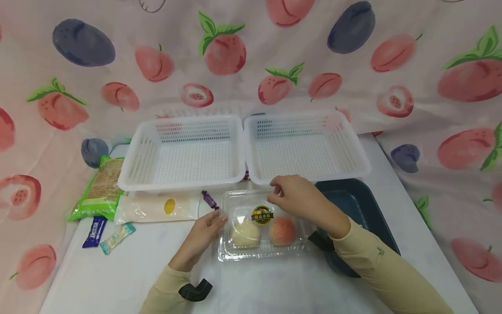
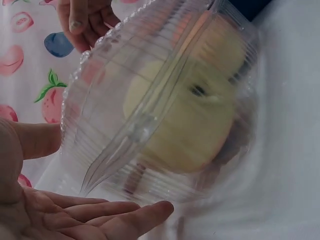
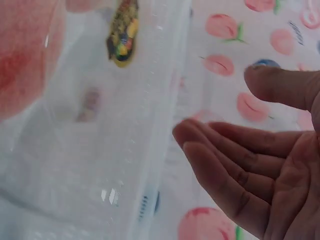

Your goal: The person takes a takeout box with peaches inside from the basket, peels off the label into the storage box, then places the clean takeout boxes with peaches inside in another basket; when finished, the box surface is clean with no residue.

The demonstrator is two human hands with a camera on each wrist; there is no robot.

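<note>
Relaxed left hand (image 1: 204, 231) fingers touch the left edge of a clear clamshell fruit box (image 1: 263, 226) on the white table (image 1: 117, 279); the right hand (image 1: 294, 194), fingers loosely spread, grips nothing at the box's far edge, just before two white baskets (image 1: 251, 174)

Two white perforated baskets (image 1: 184, 152) (image 1: 307, 146) side by side, dark blue tray (image 1: 361, 205) at right, green snack packet (image 1: 101, 189), pale pouch (image 1: 158, 208), purple candy (image 1: 210, 199), blue wrapper (image 1: 94, 231), light wrapped sweet (image 1: 117, 237), fruit-print cloth (image 1: 251, 56) behind, white table (image 1: 117, 279).
</note>
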